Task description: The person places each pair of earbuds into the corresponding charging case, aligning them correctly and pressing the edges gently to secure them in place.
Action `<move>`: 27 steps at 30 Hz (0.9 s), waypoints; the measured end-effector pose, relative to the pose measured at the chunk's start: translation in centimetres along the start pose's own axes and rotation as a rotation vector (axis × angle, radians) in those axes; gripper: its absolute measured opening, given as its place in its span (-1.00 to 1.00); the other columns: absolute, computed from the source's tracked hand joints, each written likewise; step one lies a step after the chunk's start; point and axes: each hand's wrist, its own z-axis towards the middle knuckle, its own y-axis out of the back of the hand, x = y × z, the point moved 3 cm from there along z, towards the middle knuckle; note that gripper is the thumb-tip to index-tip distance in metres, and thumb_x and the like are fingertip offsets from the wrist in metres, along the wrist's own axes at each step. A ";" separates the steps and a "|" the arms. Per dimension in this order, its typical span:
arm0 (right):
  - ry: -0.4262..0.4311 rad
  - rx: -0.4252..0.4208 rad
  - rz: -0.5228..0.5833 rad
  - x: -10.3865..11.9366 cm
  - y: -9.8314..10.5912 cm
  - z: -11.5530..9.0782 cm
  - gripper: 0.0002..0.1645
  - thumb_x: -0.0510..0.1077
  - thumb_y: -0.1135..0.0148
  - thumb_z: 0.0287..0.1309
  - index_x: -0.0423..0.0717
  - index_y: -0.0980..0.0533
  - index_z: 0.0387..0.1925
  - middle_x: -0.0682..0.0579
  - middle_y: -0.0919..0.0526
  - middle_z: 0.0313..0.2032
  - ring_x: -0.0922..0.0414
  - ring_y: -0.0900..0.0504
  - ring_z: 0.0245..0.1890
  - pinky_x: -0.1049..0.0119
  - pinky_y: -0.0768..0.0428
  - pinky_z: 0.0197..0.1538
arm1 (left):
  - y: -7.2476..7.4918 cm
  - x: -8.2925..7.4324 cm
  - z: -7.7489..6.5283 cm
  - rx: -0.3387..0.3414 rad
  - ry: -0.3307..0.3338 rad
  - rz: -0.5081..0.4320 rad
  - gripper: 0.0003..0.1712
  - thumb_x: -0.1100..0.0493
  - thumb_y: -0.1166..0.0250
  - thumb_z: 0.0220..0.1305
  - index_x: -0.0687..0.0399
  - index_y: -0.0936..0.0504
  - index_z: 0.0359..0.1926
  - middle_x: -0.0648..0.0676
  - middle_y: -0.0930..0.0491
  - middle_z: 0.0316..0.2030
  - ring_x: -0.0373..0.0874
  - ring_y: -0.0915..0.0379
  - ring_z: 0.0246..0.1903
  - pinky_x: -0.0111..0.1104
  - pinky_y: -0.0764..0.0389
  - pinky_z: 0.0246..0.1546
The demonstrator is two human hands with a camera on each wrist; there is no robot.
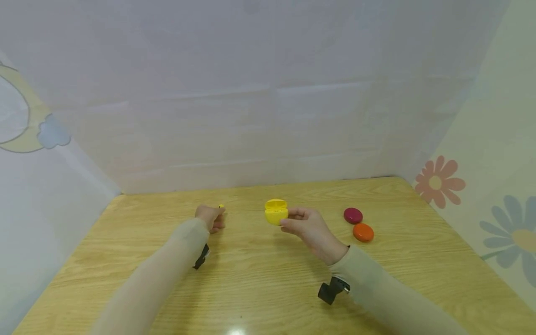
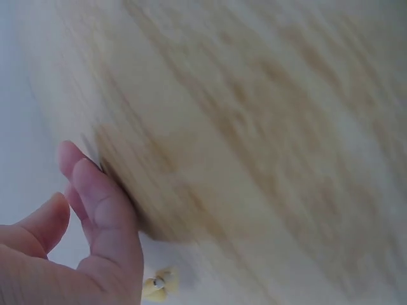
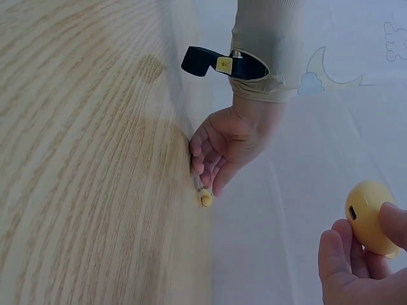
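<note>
In the head view my right hand holds a yellow earbud case above the table, its lid raised. The right wrist view shows the case between thumb and fingers, with a dark port on its outside. My left hand is low at the table's left part, fingers loosely bent, beside a small yellow earbud. In the left wrist view the thumb stands apart from the fingers, and the earbud lies past the knuckles. The right wrist view has the earbud close to the left fingertips; contact cannot be told.
On the right of the wooden table lie a dark red rounded case and an orange one, close together. A pale wall sheet stands behind the far edge. Each wrist wears a black strap with a camera.
</note>
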 end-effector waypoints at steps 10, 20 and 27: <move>0.016 0.014 0.018 -0.2 0.0 0.0 -0.62 -0.44 -0.13 0.25 -0.57 -0.35 0.07 -0.12 -0.60 -0.12 0.18 -0.63 -0.21 0.28 -0.59 0.01 | 0.1 0.4 0.1 0.048 0.032 -0.136 -0.64 0.22 -0.20 0.40 0.40 -0.47 0.08 0.00 -0.64 -0.51 -0.23 -0.59 -0.64 -0.49 -0.56 -0.55; 0.005 0.007 0.002 -0.3 0.0 0.0 -0.63 -0.42 -0.14 0.26 -0.54 -0.36 0.06 -0.16 -0.59 -0.07 0.16 -0.62 -0.19 0.27 -0.59 0.02 | -0.2 0.7 1.3 0.036 0.049 -0.162 -0.70 0.21 -0.22 0.38 0.36 -0.52 0.00 -0.02 -0.62 -0.55 -0.25 -0.58 -0.66 -0.54 -0.52 -0.63; -0.010 -0.026 -0.018 -0.3 0.2 -0.1 -0.60 -0.40 -0.15 0.26 -0.52 -0.36 0.09 -0.18 -0.58 -0.06 0.16 -0.63 -0.18 0.25 -0.58 0.04 | -0.3 0.6 1.1 0.031 0.062 -0.167 -0.72 0.23 -0.21 0.39 0.37 -0.52 -0.01 0.00 -0.61 -0.57 -0.25 -0.59 -0.66 -0.55 -0.51 -0.65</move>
